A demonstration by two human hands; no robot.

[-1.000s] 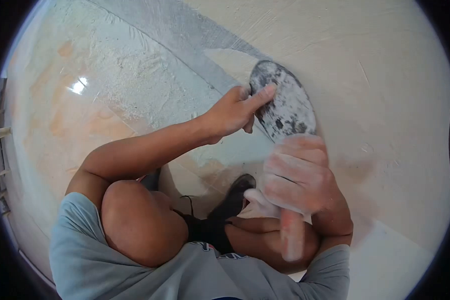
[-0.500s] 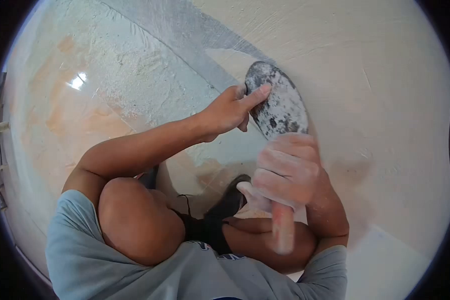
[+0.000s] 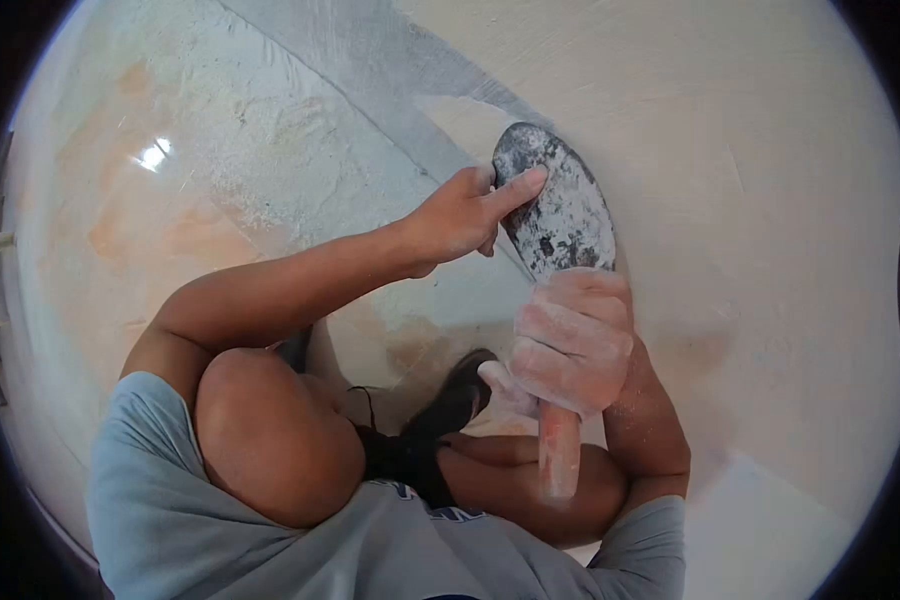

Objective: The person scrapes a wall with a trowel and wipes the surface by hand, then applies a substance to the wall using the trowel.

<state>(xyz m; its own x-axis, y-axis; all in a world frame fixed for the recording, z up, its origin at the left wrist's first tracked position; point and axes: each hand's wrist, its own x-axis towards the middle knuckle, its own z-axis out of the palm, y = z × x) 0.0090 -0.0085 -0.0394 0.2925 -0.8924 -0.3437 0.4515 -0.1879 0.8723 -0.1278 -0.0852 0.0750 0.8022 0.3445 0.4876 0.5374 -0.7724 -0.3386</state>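
Powder-caked hand tool with a dark oval blade and rounded reddish handle (image 3: 560, 215): we have it between both hands, blade beyond the right one, handle end poking out towards us. Our right hand (image 3: 575, 345) is closed round the handle in a fist, probably to carry the weight and set the angle. Our left hand (image 3: 455, 215) pinches the blade's left rim, thumb on the dusty face, fingers underneath, likely to steady the wide end. Beyond both hands spreads a pale, smeared surface (image 3: 750, 150); whether the blade touches it, we cannot tell. Left of our right fist is a black shoe (image 3: 465, 390).
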